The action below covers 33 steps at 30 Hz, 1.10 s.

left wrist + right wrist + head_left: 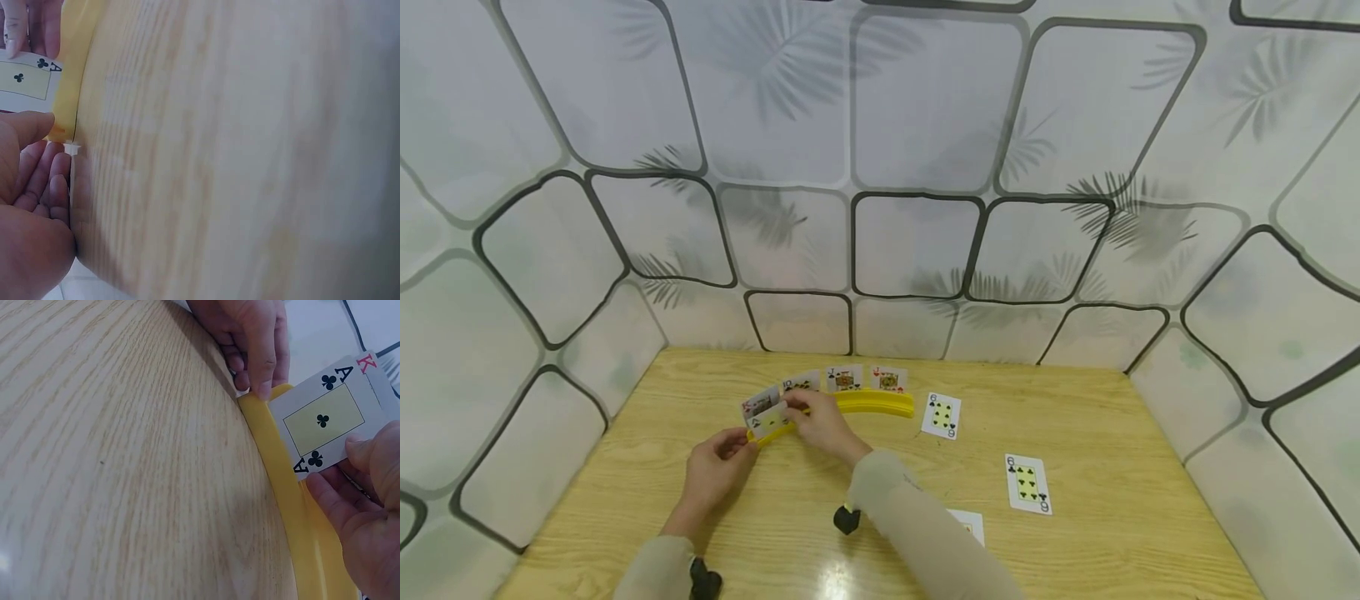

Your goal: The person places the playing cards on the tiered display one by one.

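white ace of clubs (323, 420) sits between fingertips (356, 449) of the right hand (822, 425)

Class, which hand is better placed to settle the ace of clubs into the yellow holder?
Probably the right hand: it pinches the ace of clubs at the yellow holder, while the left hand grips the holder's end.

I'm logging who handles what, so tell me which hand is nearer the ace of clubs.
Right. The right hand pinches the ace of clubs itself; the left hand grips the left end of the yellow rack, just beside the card.
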Available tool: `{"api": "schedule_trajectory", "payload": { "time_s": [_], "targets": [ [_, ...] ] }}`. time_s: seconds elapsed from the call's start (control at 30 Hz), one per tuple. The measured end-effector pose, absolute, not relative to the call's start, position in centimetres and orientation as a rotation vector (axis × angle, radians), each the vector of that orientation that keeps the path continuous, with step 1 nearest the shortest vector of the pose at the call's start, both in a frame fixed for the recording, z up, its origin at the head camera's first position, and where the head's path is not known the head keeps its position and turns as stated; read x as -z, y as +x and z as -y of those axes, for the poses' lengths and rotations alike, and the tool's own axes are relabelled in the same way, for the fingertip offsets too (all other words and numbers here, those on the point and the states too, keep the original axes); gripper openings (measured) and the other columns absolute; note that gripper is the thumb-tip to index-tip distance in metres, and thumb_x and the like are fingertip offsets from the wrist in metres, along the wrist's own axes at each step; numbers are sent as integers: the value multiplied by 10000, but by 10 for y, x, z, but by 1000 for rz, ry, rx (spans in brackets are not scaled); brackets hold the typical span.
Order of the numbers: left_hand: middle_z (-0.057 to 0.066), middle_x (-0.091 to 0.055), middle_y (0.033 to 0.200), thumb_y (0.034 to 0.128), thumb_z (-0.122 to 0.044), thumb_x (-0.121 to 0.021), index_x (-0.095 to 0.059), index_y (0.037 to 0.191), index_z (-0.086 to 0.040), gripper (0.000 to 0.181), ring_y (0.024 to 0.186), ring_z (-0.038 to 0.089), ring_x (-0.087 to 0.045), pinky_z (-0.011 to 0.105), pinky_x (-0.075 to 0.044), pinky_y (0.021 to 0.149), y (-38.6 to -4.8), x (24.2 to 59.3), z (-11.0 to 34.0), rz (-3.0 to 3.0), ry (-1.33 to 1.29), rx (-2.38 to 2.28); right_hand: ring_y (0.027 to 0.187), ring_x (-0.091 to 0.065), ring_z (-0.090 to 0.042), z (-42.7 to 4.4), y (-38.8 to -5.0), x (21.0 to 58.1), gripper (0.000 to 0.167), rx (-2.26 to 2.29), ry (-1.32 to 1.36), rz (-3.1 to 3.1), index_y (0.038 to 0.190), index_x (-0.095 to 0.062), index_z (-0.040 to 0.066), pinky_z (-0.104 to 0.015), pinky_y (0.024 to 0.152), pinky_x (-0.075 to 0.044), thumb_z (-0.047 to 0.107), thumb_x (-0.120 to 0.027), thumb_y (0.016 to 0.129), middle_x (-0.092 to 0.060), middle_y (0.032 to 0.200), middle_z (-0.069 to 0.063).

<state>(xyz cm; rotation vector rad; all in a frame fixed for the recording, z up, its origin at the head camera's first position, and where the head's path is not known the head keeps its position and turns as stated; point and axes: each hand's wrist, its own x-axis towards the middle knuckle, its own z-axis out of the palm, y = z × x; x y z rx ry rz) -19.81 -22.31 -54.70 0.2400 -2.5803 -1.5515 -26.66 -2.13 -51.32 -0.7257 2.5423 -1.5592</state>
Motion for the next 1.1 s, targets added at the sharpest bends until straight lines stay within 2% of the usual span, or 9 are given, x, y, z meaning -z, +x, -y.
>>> {"api": "schedule_trajectory", "payload": {
  "time_s": [0.53,1.1],
  "targets": [
    [194,-738,1143,983,-142,-733,-721,1258,38,329,848,22,-617,157,-516,756,-198,547,223,2566,237,1558,1058,-703,-151,23,-265,519,209,1553,-717,-2599,1227,-749,71,-217,889,-567,111,-665,1040,-764,1169,-82],
    [169,-732,1153,992,-174,-724,-714,1275,18,341,891,75,-612,173,-511,763,-197,545,222,2595,268,1566,1064,-692,-119,10,-261,513,263,1619,-596,-2473,1293,-704,103,-242,935,-571,190,-679,1045,-735,1210,-50]
  ]
}}
